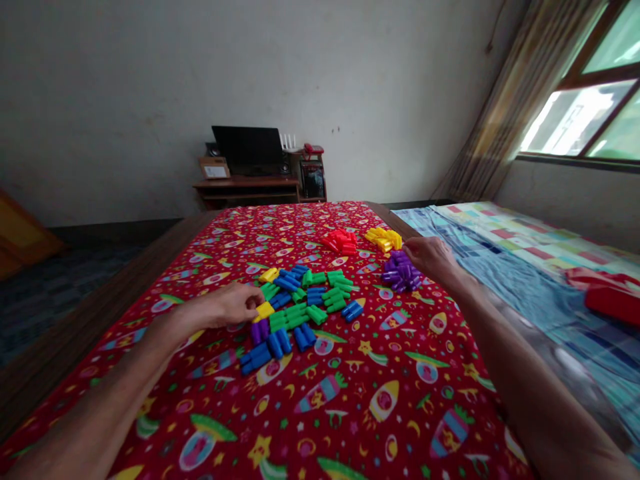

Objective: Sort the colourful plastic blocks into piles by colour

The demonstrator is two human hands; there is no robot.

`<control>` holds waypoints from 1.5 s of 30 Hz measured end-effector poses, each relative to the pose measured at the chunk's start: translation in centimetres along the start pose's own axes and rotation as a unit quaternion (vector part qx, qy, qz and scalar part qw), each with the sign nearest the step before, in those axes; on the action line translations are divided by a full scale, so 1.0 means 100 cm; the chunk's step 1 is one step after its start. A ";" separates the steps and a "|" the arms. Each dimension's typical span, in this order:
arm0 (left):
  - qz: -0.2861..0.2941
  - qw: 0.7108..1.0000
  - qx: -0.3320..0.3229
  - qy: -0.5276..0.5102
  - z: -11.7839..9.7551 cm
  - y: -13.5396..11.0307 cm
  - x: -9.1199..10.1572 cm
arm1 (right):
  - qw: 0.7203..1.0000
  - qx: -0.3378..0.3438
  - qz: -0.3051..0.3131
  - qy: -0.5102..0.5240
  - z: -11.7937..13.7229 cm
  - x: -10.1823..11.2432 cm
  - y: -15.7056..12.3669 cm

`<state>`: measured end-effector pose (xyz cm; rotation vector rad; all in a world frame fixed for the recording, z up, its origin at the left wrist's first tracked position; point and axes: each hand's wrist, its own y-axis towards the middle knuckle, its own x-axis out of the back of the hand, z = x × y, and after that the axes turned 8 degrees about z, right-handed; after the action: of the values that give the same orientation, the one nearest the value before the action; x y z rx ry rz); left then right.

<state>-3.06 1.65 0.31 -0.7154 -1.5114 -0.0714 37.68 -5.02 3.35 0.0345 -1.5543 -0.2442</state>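
Note:
My left hand [236,305] is at the left edge of a mixed spread of plastic blocks, its curled fingers closed at a yellow block [264,311]. Green blocks [289,316], blue blocks [261,358] and a purple block [259,331] lie around it, with another yellow block [269,275] farther back. Over the right side of a heap of purple blocks [401,272] is my right hand [431,256]. Its fingers are drawn together, and whatever they hold, if anything, is hidden. Behind the purple heap lies a yellow heap [384,239], with a red heap [341,241] to its left.
A red patterned cloth [330,413] covers the table, whose wooden edge [95,313] shows at left. To the right is a bed [505,257] with a red item [613,303] on it. A desk [250,181] with a monitor [249,148] stands against the wall.

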 end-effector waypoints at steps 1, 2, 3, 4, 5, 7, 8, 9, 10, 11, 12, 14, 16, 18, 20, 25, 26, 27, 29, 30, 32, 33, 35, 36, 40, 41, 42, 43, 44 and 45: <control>-0.003 1.000 -0.011 -0.001 0.001 0.000 0.001 | 1.000 0.009 -0.002 0.001 0.006 0.003 -0.002; -0.006 1.000 -0.022 -0.004 0.002 0.000 0.001 | 1.000 0.019 -0.001 0.002 0.012 0.006 -0.005; -0.012 0.999 -0.030 -0.003 0.004 -0.001 0.002 | 1.000 0.030 0.003 0.003 0.018 0.009 -0.008; -0.029 0.999 -0.028 0.007 0.006 -0.002 0.003 | 0.999 0.041 0.011 0.003 0.025 0.011 -0.011; -0.051 0.998 -0.019 0.024 0.006 -0.003 0.005 | 0.998 0.052 0.020 0.001 0.033 0.013 -0.014; -0.099 0.993 -0.001 0.062 0.003 -0.008 0.008 | 0.997 0.071 0.036 -0.007 0.047 0.017 -0.020; -0.107 0.992 0.004 0.073 -0.001 -0.011 0.010 | 0.996 0.079 0.040 -0.010 0.052 0.019 -0.022; -0.099 0.992 0.002 0.075 -0.007 -0.014 0.011 | 0.995 0.088 0.041 -0.012 0.057 0.020 -0.024; -0.076 0.995 -0.007 0.067 -0.013 -0.018 0.011 | 0.994 0.097 0.042 -0.012 0.061 0.021 -0.026; -0.044 0.997 -0.018 0.057 -0.019 -0.020 0.011 | 0.993 0.106 0.041 -0.011 0.064 0.021 -0.027; -0.016 0.998 -0.030 0.049 -0.025 -0.023 0.009 | 0.993 0.114 0.041 -0.010 0.066 0.021 -0.028; 0.018 0.998 -0.036 0.046 -0.035 -0.024 0.004 | 0.992 0.124 0.037 -0.008 0.066 0.020 -0.029; 0.032 0.997 -0.027 0.057 -0.040 -0.023 -0.001 | 0.991 0.128 0.033 -0.005 0.065 0.020 -0.029; 0.042 0.997 -0.023 0.057 -0.039 -0.021 -0.002 | 0.992 0.126 0.032 0.001 0.063 0.020 -0.028; 0.037 0.998 -0.036 0.040 -0.034 -0.019 0.001 | 0.991 0.127 0.032 0.008 0.062 0.021 -0.028; -0.087 0.988 -0.059 -0.114 -0.022 -0.021 0.019 | 0.978 0.194 0.004 0.081 0.074 0.014 -0.034; -0.129 0.975 -0.068 -0.169 -0.025 -0.021 0.021 | 0.965 0.232 -0.007 0.121 0.081 0.010 -0.038; -0.167 0.956 -0.084 -0.226 -0.031 -0.022 0.021 | 0.947 0.275 -0.018 0.167 0.088 0.006 -0.043; -0.202 0.914 -0.127 -0.329 -0.051 -0.022 0.016 | 0.903 0.347 -0.030 0.252 0.104 -0.003 -0.055; -0.199 0.897 -0.148 -0.367 -0.063 -0.022 0.012 | 0.885 0.369 -0.032 0.282 0.111 -0.007 -0.059; -0.175 0.870 -0.176 -0.426 -0.086 -0.020 -0.001 | 0.871 0.383 -0.033 0.307 0.123 -0.015 -0.065; -0.163 0.857 -0.182 -0.453 -0.095 -0.019 -0.007 | 0.872 0.380 -0.032 0.307 0.125 -0.018 -0.066; -0.137 0.835 -0.188 -0.499 -0.107 -0.016 -0.017 | 0.880 0.370 -0.023 0.296 0.125 -0.021 -0.062; -0.125 0.828 -0.189 -0.512 -0.110 -0.015 -0.020 | 0.885 0.366 -0.013 0.288 0.121 -0.020 -0.058; -0.145 0.850 -0.207 -0.462 -0.109 -0.015 -0.021 | 0.916 0.308 -0.015 0.256 0.086 -0.009 -0.031; -0.161 0.866 -0.212 -0.424 -0.108 -0.015 -0.019 | 0.933 0.268 -0.026 0.240 0.072 -0.005 -0.023; -0.175 0.882 -0.216 -0.380 -0.106 -0.016 -0.018 | 0.950 0.218 -0.036 0.219 0.056 -0.002 -0.016; -0.184 0.899 -0.218 -0.332 -0.105 -0.017 -0.016 | 0.967 0.165 -0.032 0.192 0.039 0.000 -0.009; -0.191 0.913 -0.220 -0.286 -0.104 -0.017 -0.015 | 0.980 0.113 -0.022 0.164 0.021 0.002 -0.003; -0.195 0.924 -0.221 -0.243 -0.103 -0.017 -0.015 | 0.988 0.066 -0.004 0.141 0.004 0.002 0.002</control>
<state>5.08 -5.10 0.65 -0.8117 -2.1397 -0.5896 37.31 -4.81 3.57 0.1715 -1.2873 -0.1348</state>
